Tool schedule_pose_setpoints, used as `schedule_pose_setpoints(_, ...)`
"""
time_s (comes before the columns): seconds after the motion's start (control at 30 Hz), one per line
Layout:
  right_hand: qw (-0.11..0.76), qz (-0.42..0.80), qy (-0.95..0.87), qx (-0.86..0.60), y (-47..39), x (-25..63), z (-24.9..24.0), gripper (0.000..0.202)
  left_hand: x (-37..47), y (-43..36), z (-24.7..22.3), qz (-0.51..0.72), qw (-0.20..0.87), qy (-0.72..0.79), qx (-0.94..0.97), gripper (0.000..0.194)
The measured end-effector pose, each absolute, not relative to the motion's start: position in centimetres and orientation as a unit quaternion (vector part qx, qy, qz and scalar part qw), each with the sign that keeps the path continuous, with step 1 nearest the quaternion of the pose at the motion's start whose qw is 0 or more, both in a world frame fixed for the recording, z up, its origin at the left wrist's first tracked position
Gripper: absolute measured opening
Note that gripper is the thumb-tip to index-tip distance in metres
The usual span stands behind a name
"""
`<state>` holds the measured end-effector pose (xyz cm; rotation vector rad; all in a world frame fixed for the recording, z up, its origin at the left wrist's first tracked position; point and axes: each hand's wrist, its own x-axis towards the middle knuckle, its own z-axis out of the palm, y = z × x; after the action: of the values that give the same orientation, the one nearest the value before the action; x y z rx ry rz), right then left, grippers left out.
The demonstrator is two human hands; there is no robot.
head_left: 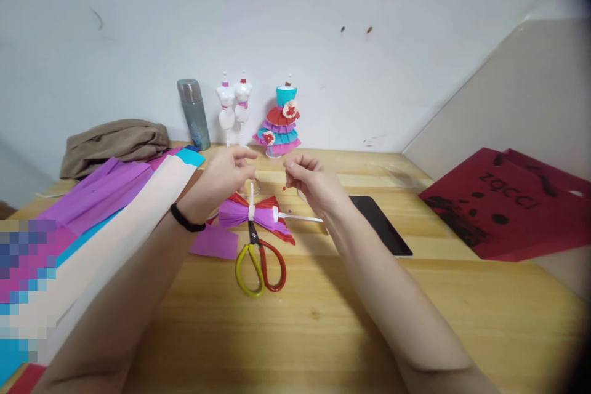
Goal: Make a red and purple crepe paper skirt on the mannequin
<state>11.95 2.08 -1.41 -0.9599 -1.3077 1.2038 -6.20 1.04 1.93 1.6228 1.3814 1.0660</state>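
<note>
My left hand (229, 171) is raised over the table with its fingers bent together and the forefinger pointing right. Across a small gap, my right hand (307, 177) pinches thumb against forefinger. Whatever either holds is too small to make out. Below them lies a bow-like bundle of purple and red crepe paper (235, 214), its middle wrapped by a pale strip (252, 204). A white rod (302, 217) runs from the bundle to the right. Scissors (261, 268) with one yellow and one red handle lie in front, blades partly under the bundle.
Crepe paper sheets (115, 234) cover the table's left side, near a brown cloth (115, 144). Behind stand a flask (194, 114), two white mannequins (226, 108) and a ruffled doll dress (279, 126). A black tablet (383, 228) and red paper bag (508, 209) are right.
</note>
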Motion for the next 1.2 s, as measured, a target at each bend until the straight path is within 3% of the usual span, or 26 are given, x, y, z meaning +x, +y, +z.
schedule_pose_setpoints(0.17, 0.526, 0.571, -0.493, -0.393, 3.0, 11.7, -2.6, 0.033, -6.6, 2.1, -0.2, 0.359, 0.324, 0.542, 0.687, 0.016)
schedule_pose_setpoints(0.27, 0.521, 0.578, -0.487, -0.396, 3.1, 11.5, -2.6, 0.034, -6.8, 2.4, -0.3, 0.367, 0.320, 0.563, 0.668, 0.018)
schedule_pose_setpoints(0.47, 0.502, 0.577, -0.507, -0.399, 2.5, 11.5, -1.9, 0.031, -6.4, 0.8, 1.5, 0.374, 0.455, 0.529, 0.611, 0.036)
schedule_pose_setpoints(0.6, 0.491, 0.581, -0.517, -0.393, 1.8, 11.8, -1.9, 0.030, -5.8, 0.5, 1.0, 0.371, 0.505, 0.464, 0.625, 0.023)
schedule_pose_setpoints(0.67, 0.485, 0.592, -0.513, -0.389, 1.4, 11.9, -2.0, 0.030, -5.5, 0.6, 0.6, 0.379, 0.501, 0.459, 0.628, 0.012)
schedule_pose_setpoints(0.83, 0.468, 0.617, -0.503, -0.383, 1.0, 12.6, -2.1, 0.029, -4.3, -0.1, 0.6, 0.403, 0.461, 0.492, 0.619, 0.013)
schedule_pose_setpoints(0.93, 0.449, 0.646, -0.497, -0.365, 1.1, 13.3, -1.8, 0.039, -3.8, -0.4, 0.5, 0.446, 0.422, 0.501, 0.609, 0.012)
schedule_pose_setpoints(1.1, 0.524, 0.500, -0.550, -0.417, 1.3, 14.5, -1.5, 0.049, -3.7, -0.6, 0.3, 0.457, 0.437, 0.484, 0.605, 0.014)
schedule_pose_setpoints(1.2, 0.509, 0.527, -0.548, -0.403, 1.2, 14.8, -1.6, 0.040, -3.6, -0.9, 0.7, 0.458, 0.457, 0.468, 0.602, 0.014)
